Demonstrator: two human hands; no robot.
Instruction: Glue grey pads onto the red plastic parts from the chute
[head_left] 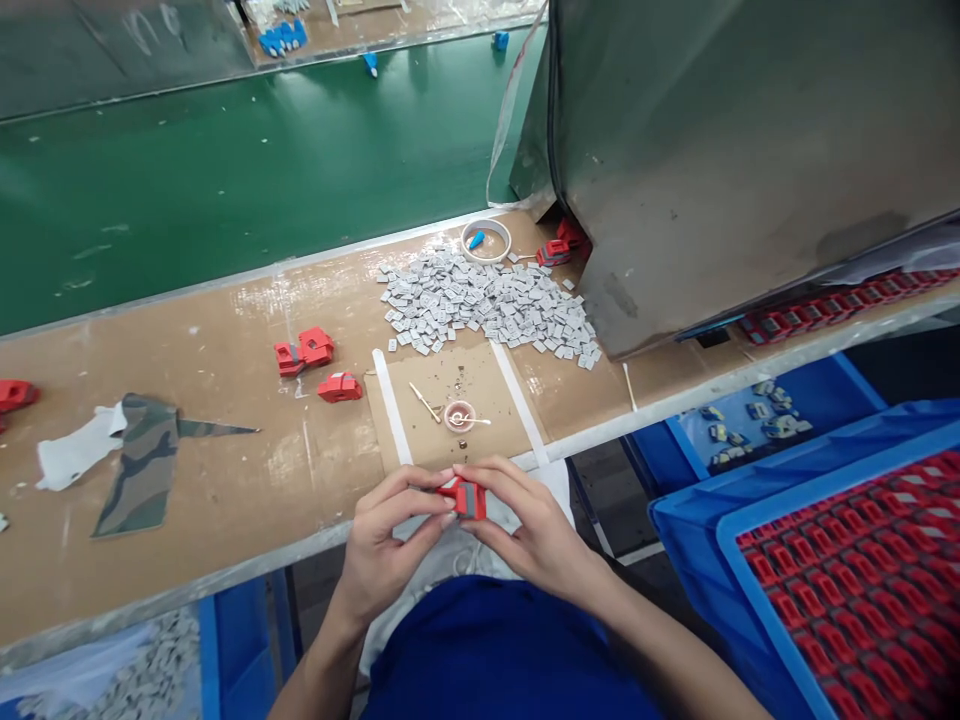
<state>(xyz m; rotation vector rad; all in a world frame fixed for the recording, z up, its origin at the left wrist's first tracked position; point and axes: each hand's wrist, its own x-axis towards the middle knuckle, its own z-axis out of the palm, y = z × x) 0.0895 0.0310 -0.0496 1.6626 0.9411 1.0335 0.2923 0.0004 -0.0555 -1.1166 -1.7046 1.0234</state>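
Both my hands meet at the table's front edge around a small red and grey toy car body (469,499). My left hand (390,530) pinches its left end between thumb and fingers. On the right end, the fingers and thumb of my right hand (529,520) close over it. Just beyond lies a small round cup (459,416) of dark reddish stuff with a white stick across it. A thin pale stick (425,402) rests left of the cup. Farther back spreads a heap of small grey flat pieces (487,300).
More red car bodies (304,350) lie left of centre. A camouflage cloth (142,465) is at far left. The heap touches a tape roll (486,242). A big metal housing (750,150) stands at right, above a blue crate (727,560) of red parts. A green belt (225,190) runs behind.
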